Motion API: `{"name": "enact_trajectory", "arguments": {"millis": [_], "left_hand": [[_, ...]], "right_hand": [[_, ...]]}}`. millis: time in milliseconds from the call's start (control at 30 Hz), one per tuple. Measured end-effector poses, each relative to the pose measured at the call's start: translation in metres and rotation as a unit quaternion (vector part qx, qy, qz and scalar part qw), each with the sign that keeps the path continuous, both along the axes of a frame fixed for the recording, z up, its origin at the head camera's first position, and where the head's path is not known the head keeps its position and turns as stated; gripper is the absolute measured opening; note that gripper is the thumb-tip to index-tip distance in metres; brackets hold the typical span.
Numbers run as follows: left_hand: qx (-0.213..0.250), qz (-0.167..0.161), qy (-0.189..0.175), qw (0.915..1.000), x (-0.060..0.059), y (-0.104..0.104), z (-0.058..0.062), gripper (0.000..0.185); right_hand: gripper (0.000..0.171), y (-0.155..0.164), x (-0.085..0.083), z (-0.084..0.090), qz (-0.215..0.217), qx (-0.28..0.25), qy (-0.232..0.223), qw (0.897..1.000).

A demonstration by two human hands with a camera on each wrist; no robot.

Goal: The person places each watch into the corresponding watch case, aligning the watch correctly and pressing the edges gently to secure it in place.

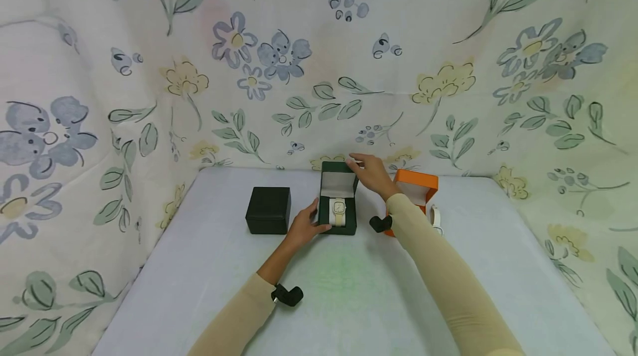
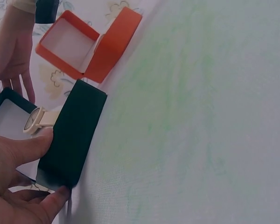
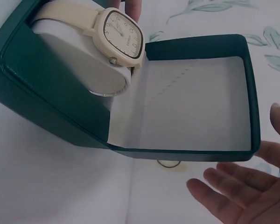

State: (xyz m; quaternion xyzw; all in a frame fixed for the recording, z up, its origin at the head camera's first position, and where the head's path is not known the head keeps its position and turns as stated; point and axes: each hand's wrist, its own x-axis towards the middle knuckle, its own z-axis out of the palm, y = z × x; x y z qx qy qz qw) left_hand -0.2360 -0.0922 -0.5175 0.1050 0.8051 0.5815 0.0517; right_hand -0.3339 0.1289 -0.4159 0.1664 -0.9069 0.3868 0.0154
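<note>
Head view, left to right. Closed dark green box (image 1: 268,210) left of centre on the white table (image 1: 199,267), untouched. Left hand (image 1: 303,227) just right of it, thumb and fingers curled round the base of the open green watch box (image 1: 339,199) at frame centre. Cream watch (image 1: 338,210) sits on the box's white cushion. Right hand (image 1: 371,174) above and right, fingers straight, tips resting on the raised lid's top edge. Open orange box (image 1: 416,189) further right, behind the right forearm; a white watch (image 1: 437,218) lies beside it.
</note>
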Motion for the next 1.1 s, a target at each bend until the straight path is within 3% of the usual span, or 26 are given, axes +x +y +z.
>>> {"name": "enact_trajectory", "arguments": {"millis": [333,600,767,1100], "left_hand": [[0.009,-0.022,0.016,0.9996,-0.001,0.000,-0.002,0.086],[0.030,-0.020,0.021,0.9991,-0.002,0.000,-0.005,0.085],[0.047,-0.015,0.018,0.9986,-0.001,-0.002,-0.007,0.083],[0.050,-0.011,0.004,0.9987,0.000,-0.001,-0.004,0.082]], "right_hand": [[0.052,0.001,-0.005,-0.005,0.010,-0.009,-0.044,0.999],[0.047,0.001,-0.001,-0.013,0.019,-0.093,-0.095,0.991],[0.043,-0.002,0.004,-0.020,0.015,-0.123,-0.087,0.989],[0.039,0.000,0.016,-0.029,0.008,-0.110,-0.032,0.993]]}}
